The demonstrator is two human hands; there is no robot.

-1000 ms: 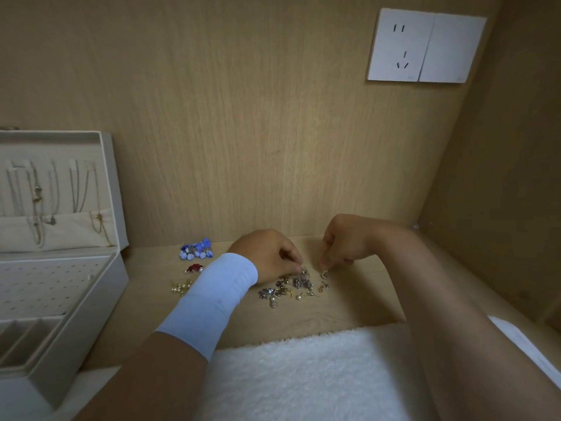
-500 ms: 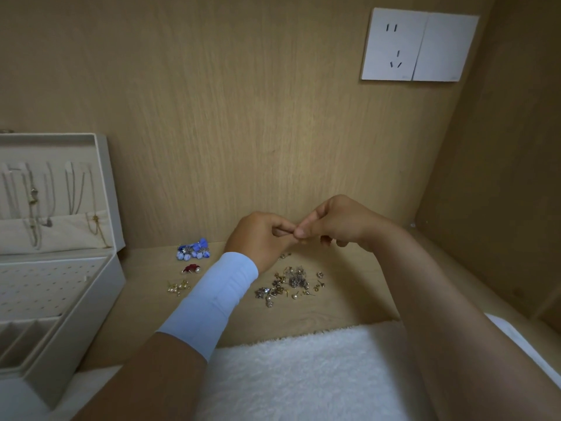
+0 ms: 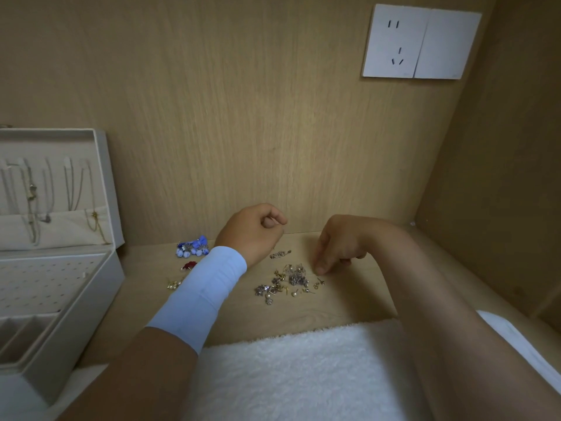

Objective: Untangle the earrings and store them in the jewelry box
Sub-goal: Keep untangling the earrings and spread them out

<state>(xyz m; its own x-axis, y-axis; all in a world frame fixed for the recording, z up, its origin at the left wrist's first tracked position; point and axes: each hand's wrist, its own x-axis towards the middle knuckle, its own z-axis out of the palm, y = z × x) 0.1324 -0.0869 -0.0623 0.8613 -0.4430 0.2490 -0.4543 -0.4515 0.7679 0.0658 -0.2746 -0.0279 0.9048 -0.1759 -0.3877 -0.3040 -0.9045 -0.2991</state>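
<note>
A tangled pile of small silver and gold earrings (image 3: 288, 281) lies on the wooden shelf. My left hand (image 3: 253, 230) hovers above and behind the pile with its fingers curled, thumb and forefinger pinched on what looks like a thin earring pin. My right hand (image 3: 337, 247) reaches down, its fingertips on the shelf at the pile's right edge; I cannot see whether they pinch anything. A loose silver earring (image 3: 280, 254) lies between the hands. The open beige jewelry box (image 3: 91, 299) stands at the left, necklaces hanging in its lid.
Blue earrings (image 3: 192, 246), a red earring (image 3: 189, 265) and a gold earring (image 3: 174, 283) lie left of my left wrist. A white fluffy towel (image 3: 288, 375) covers the near edge. Wooden walls close the back and right, with a white wall socket (image 3: 420, 42) above.
Both hands rose from the pile and met with fingertips pinched together. They have now parted: the left stays raised, the right has dropped back to the pile.
</note>
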